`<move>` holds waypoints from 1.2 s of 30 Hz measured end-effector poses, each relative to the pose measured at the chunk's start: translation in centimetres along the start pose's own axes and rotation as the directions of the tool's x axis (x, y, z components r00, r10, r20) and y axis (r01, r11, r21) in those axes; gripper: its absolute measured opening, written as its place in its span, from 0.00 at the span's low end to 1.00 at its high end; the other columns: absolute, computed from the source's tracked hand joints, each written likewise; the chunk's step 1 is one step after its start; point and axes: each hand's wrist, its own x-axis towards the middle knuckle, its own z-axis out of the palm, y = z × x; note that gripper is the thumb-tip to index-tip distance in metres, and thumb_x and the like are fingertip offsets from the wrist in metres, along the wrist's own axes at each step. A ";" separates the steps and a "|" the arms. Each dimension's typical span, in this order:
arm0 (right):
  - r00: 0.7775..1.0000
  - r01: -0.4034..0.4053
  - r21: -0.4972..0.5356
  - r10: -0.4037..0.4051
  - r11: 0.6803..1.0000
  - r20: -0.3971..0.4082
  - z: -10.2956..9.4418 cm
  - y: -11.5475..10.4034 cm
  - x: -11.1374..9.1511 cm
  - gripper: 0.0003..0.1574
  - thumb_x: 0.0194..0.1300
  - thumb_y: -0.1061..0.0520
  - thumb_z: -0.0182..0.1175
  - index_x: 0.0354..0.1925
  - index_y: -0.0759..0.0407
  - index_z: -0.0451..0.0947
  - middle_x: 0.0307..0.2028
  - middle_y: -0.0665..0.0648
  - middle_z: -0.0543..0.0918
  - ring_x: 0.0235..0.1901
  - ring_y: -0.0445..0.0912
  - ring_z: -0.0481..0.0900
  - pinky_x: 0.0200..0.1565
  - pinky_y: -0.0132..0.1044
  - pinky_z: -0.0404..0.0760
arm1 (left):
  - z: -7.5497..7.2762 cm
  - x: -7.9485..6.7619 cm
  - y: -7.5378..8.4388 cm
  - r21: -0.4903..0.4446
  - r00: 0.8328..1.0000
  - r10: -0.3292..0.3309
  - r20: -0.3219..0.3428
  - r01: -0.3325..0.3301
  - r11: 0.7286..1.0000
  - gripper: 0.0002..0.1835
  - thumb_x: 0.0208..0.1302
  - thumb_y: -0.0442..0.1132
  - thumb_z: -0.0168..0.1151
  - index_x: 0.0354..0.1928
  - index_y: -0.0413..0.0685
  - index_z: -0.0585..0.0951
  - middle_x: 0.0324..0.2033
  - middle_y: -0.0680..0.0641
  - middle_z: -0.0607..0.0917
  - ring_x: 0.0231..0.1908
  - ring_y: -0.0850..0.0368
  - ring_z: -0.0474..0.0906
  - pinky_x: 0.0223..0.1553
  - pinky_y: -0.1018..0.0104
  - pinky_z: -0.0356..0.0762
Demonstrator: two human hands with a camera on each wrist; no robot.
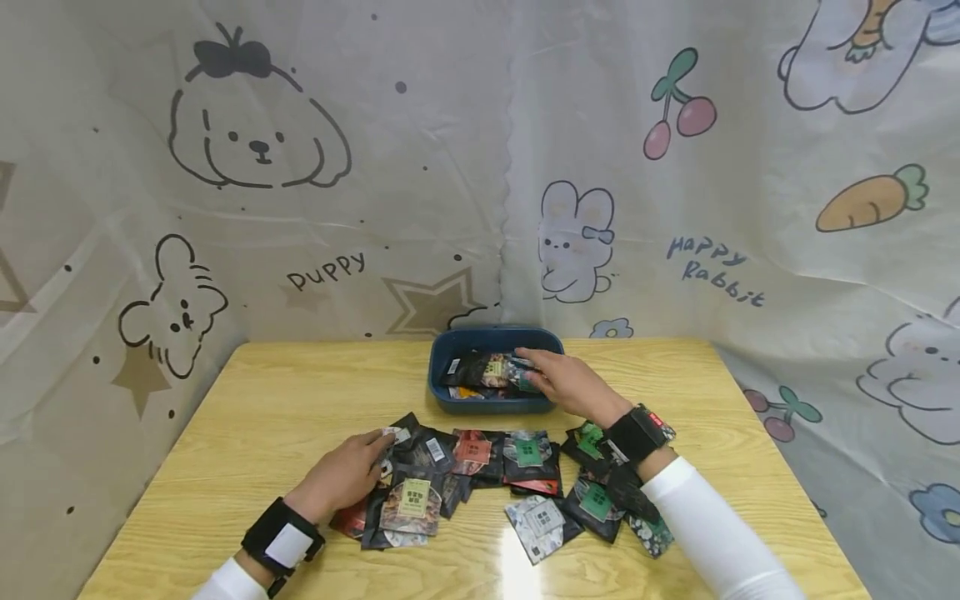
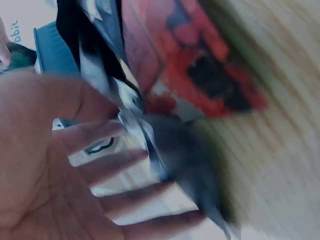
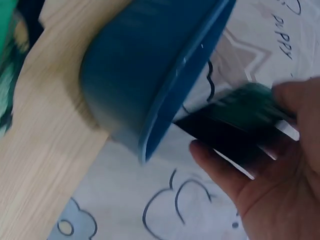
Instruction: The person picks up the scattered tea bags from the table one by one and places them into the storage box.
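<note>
Right wrist view: green-black packet [image 3: 232, 122], only a blur between fingers [image 3: 220, 172]

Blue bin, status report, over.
Right hand holding green-and-black packet at bin. Left hand pinching dark packet. Packets inside bin, nothing visibly blocking.

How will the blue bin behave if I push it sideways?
The bin will probably slide rather than tip, being low and wide on a flat table. It holds a clean, even shape, so it is likely stiff. The packets inside look thin and loosely stacked, so they may shift with a jolt.
</note>
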 end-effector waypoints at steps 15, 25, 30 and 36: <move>0.991 -0.134 0.015 0.134 0.991 0.018 -0.8 1.0 -5.8 0.35 0.76 0.39 0.48 0.75 0.47 0.61 0.72 0.59 0.69 0.68 0.58 0.71 0.66 0.53 0.74 | -0.2 -1.3 -1.7 -0.178 0.997 0.005 -0.074 -0.018 0.984 0.40 0.63 0.25 0.61 0.76 0.40 0.59 0.72 0.30 0.63 0.71 0.27 0.59 0.69 0.33 0.61; 0.933 -0.312 -0.026 0.312 0.950 0.179 -0.4 1.8 -13.8 0.52 0.63 0.38 0.67 0.76 0.55 0.59 0.74 0.71 0.60 0.68 0.73 0.64 0.60 0.68 0.73 | -0.7 -1.8 -1.2 -0.077 0.997 -0.047 0.060 0.051 0.996 0.35 0.56 0.19 0.56 0.69 0.31 0.67 0.68 0.21 0.64 0.66 0.20 0.61 0.60 0.30 0.69; 0.868 -0.419 0.006 0.398 0.908 0.297 0.3 1.3 -16.6 0.66 0.50 0.34 0.74 0.77 0.55 0.56 0.76 0.73 0.52 0.70 0.78 0.54 0.57 0.72 0.71 | -1.0 -1.8 -1.3 -0.043 0.999 -0.046 -0.029 0.044 0.998 0.28 0.65 0.22 0.55 0.67 0.21 0.66 0.61 0.21 0.72 0.60 0.28 0.74 0.59 0.41 0.76; 0.885 -0.406 0.065 0.374 0.912 0.278 1.6 1.3 -17.4 0.57 0.59 0.39 0.70 0.77 0.54 0.56 0.76 0.72 0.52 0.72 0.75 0.53 0.61 0.70 0.70 | -2.3 -0.7 -1.2 0.013 0.991 -0.040 -0.130 0.042 0.999 0.24 0.69 0.27 0.54 0.66 0.25 0.69 0.50 0.29 0.84 0.42 0.36 0.85 0.38 0.45 0.84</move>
